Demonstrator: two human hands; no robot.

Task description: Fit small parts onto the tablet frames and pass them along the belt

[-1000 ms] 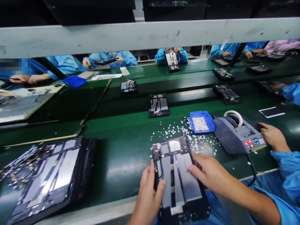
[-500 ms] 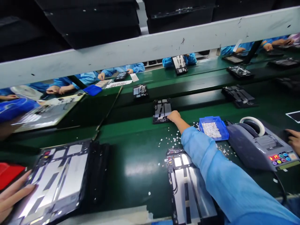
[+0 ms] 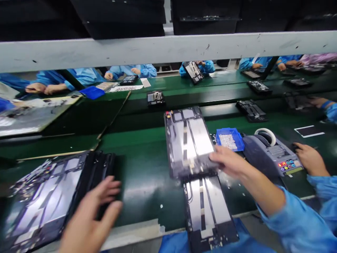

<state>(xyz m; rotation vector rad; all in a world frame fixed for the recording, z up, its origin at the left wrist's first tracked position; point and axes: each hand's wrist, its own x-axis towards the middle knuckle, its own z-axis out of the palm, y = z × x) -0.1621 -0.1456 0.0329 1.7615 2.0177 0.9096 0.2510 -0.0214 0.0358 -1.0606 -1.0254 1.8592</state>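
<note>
The right hand [image 3: 228, 162] has its fingers clamped on a lifted tablet chassis [image 3: 188, 140], clearing the bench [image 3: 142, 168]; the left hand [image 3: 88, 219], fingers spread and released, hovers beside the stack [image 3: 52, 196].

A dark rectangular tablet chassis [image 3: 188, 142] is held above the green conveyor belt [image 3: 142, 168] by the right hand [image 3: 228, 161], which grips its near right corner. Directly below and nearer the person, a second dark tablet chassis [image 3: 207, 211] lies on the belt's near edge. To the right of the lifted chassis sits a small blue plastic bin [image 3: 229, 139], and right of that a grey tape dispenser machine [image 3: 271, 154], with another person's hand [image 3: 310, 158] just beside it. On the far left lies a stack of dark tablet chassis [image 3: 52, 196]; the left hand [image 3: 89, 218] hovers at its right edge. Behind, more chassis [image 3: 156, 97] rest on the belt.
</note>
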